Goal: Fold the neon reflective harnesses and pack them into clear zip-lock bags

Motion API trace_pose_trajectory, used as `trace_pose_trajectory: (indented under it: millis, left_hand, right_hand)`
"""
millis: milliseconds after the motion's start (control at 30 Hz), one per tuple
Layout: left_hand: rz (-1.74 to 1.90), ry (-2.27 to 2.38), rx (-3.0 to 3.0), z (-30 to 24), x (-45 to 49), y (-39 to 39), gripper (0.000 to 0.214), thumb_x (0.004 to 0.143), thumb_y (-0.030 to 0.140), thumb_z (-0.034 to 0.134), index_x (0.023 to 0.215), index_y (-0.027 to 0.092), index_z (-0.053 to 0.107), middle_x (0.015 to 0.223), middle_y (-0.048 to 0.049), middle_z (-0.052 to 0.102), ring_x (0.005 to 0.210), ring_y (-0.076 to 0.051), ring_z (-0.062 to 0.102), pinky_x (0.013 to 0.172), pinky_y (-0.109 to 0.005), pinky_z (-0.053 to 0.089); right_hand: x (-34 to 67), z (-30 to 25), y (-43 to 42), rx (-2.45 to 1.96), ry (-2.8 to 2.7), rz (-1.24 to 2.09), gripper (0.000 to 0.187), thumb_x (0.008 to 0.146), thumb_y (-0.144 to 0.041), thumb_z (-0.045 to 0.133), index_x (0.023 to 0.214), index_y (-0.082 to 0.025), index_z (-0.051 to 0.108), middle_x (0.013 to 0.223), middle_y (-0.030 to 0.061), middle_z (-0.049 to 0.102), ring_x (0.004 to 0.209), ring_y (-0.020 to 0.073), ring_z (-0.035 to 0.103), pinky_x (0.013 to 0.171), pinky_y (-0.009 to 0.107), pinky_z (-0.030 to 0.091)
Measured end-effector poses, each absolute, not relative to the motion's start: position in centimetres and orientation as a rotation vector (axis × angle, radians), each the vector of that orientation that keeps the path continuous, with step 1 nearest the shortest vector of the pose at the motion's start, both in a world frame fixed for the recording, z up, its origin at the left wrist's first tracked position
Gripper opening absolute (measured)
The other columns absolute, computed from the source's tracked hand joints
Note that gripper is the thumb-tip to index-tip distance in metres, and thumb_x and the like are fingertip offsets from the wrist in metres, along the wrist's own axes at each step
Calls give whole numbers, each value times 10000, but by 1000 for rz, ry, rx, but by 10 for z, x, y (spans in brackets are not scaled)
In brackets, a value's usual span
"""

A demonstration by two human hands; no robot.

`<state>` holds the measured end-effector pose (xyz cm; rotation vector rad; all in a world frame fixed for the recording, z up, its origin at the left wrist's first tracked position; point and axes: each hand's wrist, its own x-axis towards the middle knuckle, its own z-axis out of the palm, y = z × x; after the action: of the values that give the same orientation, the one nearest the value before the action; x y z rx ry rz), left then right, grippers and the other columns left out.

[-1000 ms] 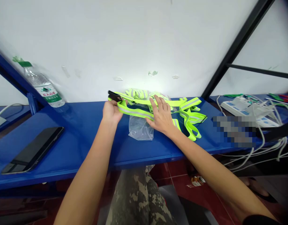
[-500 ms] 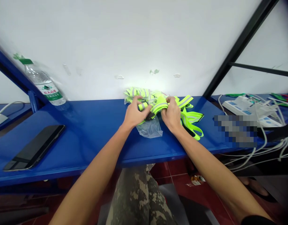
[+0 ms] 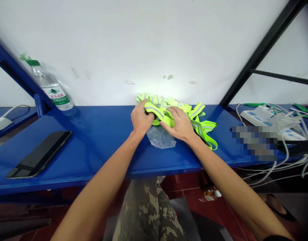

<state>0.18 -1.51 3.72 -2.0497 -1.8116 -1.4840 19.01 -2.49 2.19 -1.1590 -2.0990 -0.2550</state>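
Observation:
Neon yellow reflective straps [image 3: 159, 113] with grey stripes lie in a heap against the wall. My left hand [image 3: 140, 117] is closed on the left end of one strap, thumb pointing inward. At the other side, my right hand [image 3: 180, 123] grips the same band between thumb and fingers. Loops of loose strap [image 3: 206, 129] spill out to the right of that hand. Under the hands, a clear plastic bag [image 3: 162, 137] lies crumpled on the blue table [image 3: 103, 140]. More strap sits behind, partly hidden by my fingers.
A water bottle [image 3: 53, 88] with a green cap stands at the back left. Nearer me lies a black phone [image 3: 40, 154]. On the right are white power strips [image 3: 271, 122] and tangled white cables [image 3: 281, 164]. A black metal post [image 3: 254, 53] rises by the wall.
My left hand has turned and closed on the strap's end. The right hand has shifted slightly left, its fingers now lying over the band, which stretches between both hands.

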Motion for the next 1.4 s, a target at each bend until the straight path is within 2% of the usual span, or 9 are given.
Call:
trace_pose_trajectory:
  millis: [200, 400, 533, 667, 867, 967, 1100, 1233, 1400]
  left_hand:
    - [-2150, -1867, -1381, 45, -28, 1, 328, 934, 424, 564, 1183, 214, 608, 1166, -99, 703, 1201, -267, 634, 1086, -407, 454]
    - [-2437, -1920, -1051, 49, -49, 10, 338, 943, 462, 556, 1208, 257, 516, 1293, -98, 628, 1311, -258, 544, 1181, -405, 355]
    - [-2335, -1898, -1268, 42, -39, 10, 326, 929, 417, 585, 1202, 245, 536, 1230, -94, 665, 1237, -265, 602, 1120, -407, 417]
    - [-2136, -1917, -1689, 38, -20, 4, 317, 976, 342, 494, 1278, 251, 519, 1295, -101, 663, 1233, -269, 608, 1060, -403, 452]
    - [-1776, -2050, -2061, 38, 1, -9, 392, 1022, 425, 367, 1291, 222, 566, 1157, -108, 720, 1137, -279, 641, 993, -414, 480]
    - [-1623, -2000, -2238, 40, 6, -11, 345, 978, 316, 397, 1163, 200, 665, 1055, -91, 743, 1076, -271, 659, 987, -413, 491]
    - [-1562, -1881, -2447, 47, -3, -14, 505, 827, 206, 525, 1322, 163, 617, 1303, -108, 677, 1239, -299, 600, 1099, -444, 440]
    - [-1477, -1620, -2856, 58, -17, -22, 923, 735, 379, 737, 1549, 161, 361, 1510, -163, 506, 1373, -336, 498, 1167, -470, 380]
    - [-1280, -1614, -2766, 70, -1, -18, 1002, 715, 589, 763, 1532, 162, 371, 1508, -186, 510, 1369, -390, 499, 1142, -518, 388]
  right_hand:
    - [202, 43, -34, -1318, -2172, -80, 573, 912, -575, 579, 1302, -159, 632, 1382, 149, 613, 1319, 312, 526, 1141, 481, 383]
    - [256, 73, -23, -1718, -2571, 448, 845, 599, -339, 894, 1385, -229, 603, 1436, 112, 588, 1262, 348, 584, 1041, 456, 483]
    - [270, 75, -10, -1817, -2625, 386, 297, 782, -106, 676, 1061, -182, 744, 1132, 101, 726, 1036, 277, 672, 910, 376, 506]
    - [261, 88, -10, -1646, -2415, 303, 176, 854, -178, 638, 1010, -151, 714, 1021, 93, 729, 937, 255, 664, 869, 371, 508]
    - [228, 119, 5, -1186, -1694, 472, 247, 945, -318, 585, 1117, -154, 652, 974, 57, 723, 877, 226, 696, 729, 361, 571]
    - [211, 130, 27, -1048, -1506, 599, 226, 985, -343, 552, 1069, -158, 651, 937, 40, 720, 870, 189, 712, 753, 341, 581]
    - [198, 129, 50, -1025, -1476, 700, 394, 981, -502, 545, 900, -143, 684, 813, 49, 697, 840, 200, 721, 675, 307, 578]
    - [200, 120, 52, -1013, -1479, 772, 327, 839, -462, 756, 742, -157, 691, 677, 28, 663, 726, 197, 692, 589, 281, 554]
    - [196, 115, 47, -1058, -1443, 929, 226, 783, -361, 806, 733, -165, 707, 602, 15, 636, 527, 156, 599, 518, 305, 509]
